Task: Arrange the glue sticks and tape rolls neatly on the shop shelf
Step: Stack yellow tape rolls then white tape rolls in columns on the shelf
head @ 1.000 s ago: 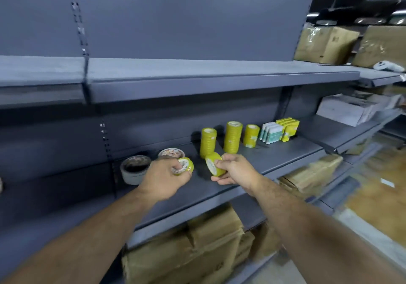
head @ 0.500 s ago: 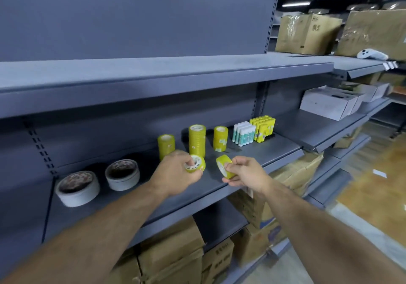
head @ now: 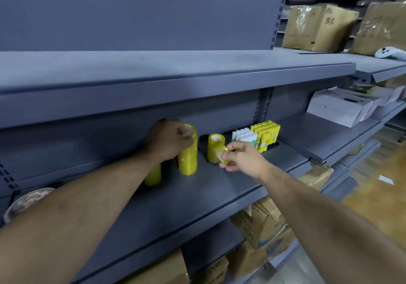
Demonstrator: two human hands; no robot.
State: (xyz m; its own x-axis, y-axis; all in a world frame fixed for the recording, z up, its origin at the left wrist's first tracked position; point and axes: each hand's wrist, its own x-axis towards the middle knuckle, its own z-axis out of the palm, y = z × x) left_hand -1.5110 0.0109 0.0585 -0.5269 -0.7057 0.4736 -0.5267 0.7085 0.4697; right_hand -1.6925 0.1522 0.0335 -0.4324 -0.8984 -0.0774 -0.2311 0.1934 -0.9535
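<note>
left hand (head: 169, 139) reaches far, fingers curled round the top roll (head: 189, 131) of the tall yellow tape stack (head: 187, 160) on the matte grey metal shelf (head: 219, 192). right hand (head: 241, 157) pinches a glossy tape roll (head: 219, 154) beside the short stack (head: 214, 144), near the glue sticks (head: 243, 135).

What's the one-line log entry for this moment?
left hand: grips top roll on tall stack | right hand: pinches loose roll | phase: stacking

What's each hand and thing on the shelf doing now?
Left hand: grips small yellow tape roll atop tall yellow tape stack.
Right hand: pinches second yellow tape roll, lifted.
Short yellow tape stack: upright.
White glue sticks: standing together.
Yellow glue sticks: standing together.
</note>
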